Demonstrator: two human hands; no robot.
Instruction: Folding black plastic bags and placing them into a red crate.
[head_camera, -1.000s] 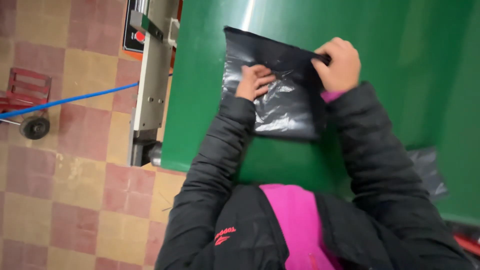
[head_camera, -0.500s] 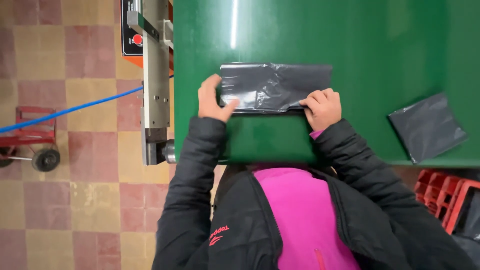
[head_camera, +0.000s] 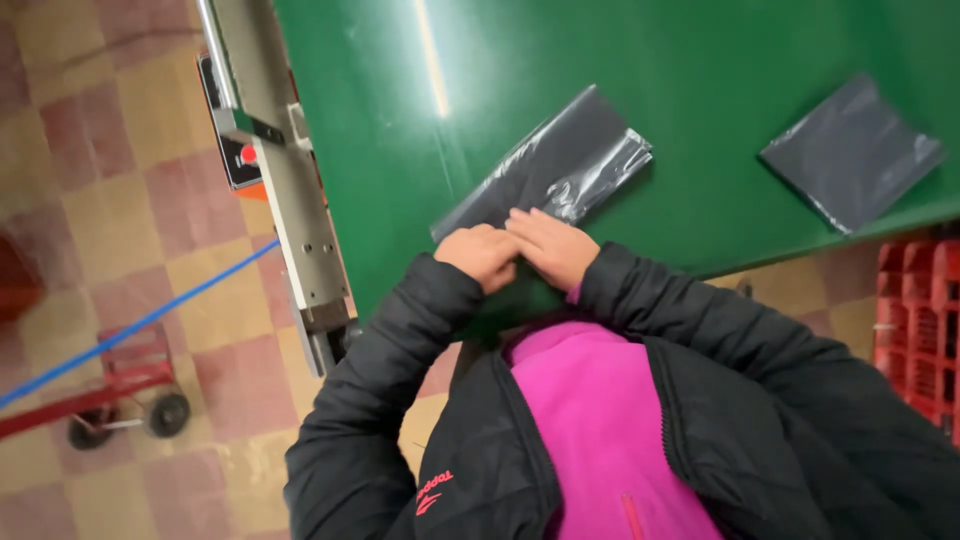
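Two dark plastic bags lie on the green surface (head_camera: 700, 60). The folded bag (head_camera: 545, 165) sits near the front edge, slanted, with both hands on its near end. The left hand (head_camera: 480, 255) is curled, knuckles up, pressing the bag's edge; the right hand (head_camera: 550, 245) lies flat on the plastic, fingers spread (neither visibly pinches it). The second bag (head_camera: 850, 150) rests well apart to the right. One red trolley (head_camera: 110, 395) stands on the tiled floor.
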